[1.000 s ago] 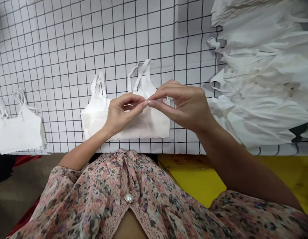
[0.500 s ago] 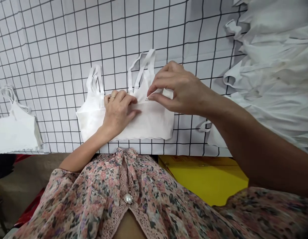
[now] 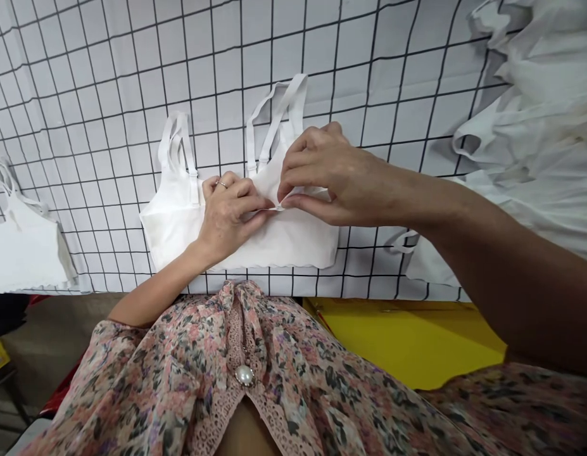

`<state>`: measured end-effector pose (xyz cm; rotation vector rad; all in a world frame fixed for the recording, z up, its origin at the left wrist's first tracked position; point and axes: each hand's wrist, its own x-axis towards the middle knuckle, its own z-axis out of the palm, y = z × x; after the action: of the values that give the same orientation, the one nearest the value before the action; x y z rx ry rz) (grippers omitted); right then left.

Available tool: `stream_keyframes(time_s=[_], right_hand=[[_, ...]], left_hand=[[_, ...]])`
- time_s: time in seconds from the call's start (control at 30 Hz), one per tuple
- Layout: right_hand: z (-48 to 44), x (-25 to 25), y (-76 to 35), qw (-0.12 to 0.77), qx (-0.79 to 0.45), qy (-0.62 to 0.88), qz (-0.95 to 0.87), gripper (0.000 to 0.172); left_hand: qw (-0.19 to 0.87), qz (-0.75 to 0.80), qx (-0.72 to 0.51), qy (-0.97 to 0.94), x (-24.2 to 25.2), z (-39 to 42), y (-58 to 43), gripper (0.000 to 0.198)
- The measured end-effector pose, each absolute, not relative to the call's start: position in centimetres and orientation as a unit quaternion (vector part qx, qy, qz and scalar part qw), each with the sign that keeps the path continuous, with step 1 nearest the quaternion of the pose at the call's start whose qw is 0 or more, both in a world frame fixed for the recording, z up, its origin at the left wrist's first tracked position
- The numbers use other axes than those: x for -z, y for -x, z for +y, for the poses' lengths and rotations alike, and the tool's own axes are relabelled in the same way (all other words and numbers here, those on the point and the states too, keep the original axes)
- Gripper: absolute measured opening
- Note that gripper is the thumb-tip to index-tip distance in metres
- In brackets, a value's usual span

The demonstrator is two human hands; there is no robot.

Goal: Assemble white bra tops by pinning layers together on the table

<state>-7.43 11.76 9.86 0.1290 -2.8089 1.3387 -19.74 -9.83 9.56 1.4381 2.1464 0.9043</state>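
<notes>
A white strapped top [image 3: 293,237] lies flat on the black-gridded white tablecloth [image 3: 107,82], straps pointing away from me. My left hand [image 3: 229,212], a ring on one finger, presses down on the top's upper middle with its fingers curled together. My right hand [image 3: 328,177] pinches something small and thin, too small to name, at the top's neckline, fingertips almost touching those of the left hand.
Another white top [image 3: 22,253] lies at the table's left edge. A heap of white garments [image 3: 535,126] fills the right side. Below the table edge sits a yellow surface [image 3: 407,335]. My floral blouse fills the bottom of the view.
Both hands came down from in front of me onto the top. The left went from pinching with the right to pressing the fabric; the right keeps its pinch at the neckline.
</notes>
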Motion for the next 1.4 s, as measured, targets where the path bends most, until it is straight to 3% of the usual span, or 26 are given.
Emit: stream_keyframes(time_s=[0.27,0.63,0.87,1.0,1.2,1.4], right_hand=[[12.0,-10.8,7.4,-0.031,-0.350,-0.104,-0.931,0.035],[11.0,-10.5,7.6,0.021,-0.357,-0.087,-0.930,0.052],[11.3,-10.8,8.5,0.017,-0.374,-0.073,-0.925,0.046],[15.3,-12.8,11.4,-0.036,-0.380,-0.059,-0.923,0.044],[20.5,-15.6,16.6,-0.093,-0.381,-0.022,-0.920,0.025],[21.5,-14.7,18.6,-0.094,-0.417,-0.045,-0.903,0.038]], left_hand=[[0.202,0.766,-0.284,-0.540,-9.7,-9.9,19.9,0.020],[0.230,0.768,-0.315,-0.509,-10.4,-9.6,20.2,0.028],[0.252,0.776,-0.302,-0.493,-10.5,-9.3,20.1,0.030],[0.265,0.785,-0.274,-0.488,-10.6,-9.1,20.3,0.024],[0.272,0.788,-0.280,-0.476,-10.5,-9.1,20.6,0.016],[0.259,0.793,-0.276,-0.477,-9.8,-9.3,20.3,0.015]])
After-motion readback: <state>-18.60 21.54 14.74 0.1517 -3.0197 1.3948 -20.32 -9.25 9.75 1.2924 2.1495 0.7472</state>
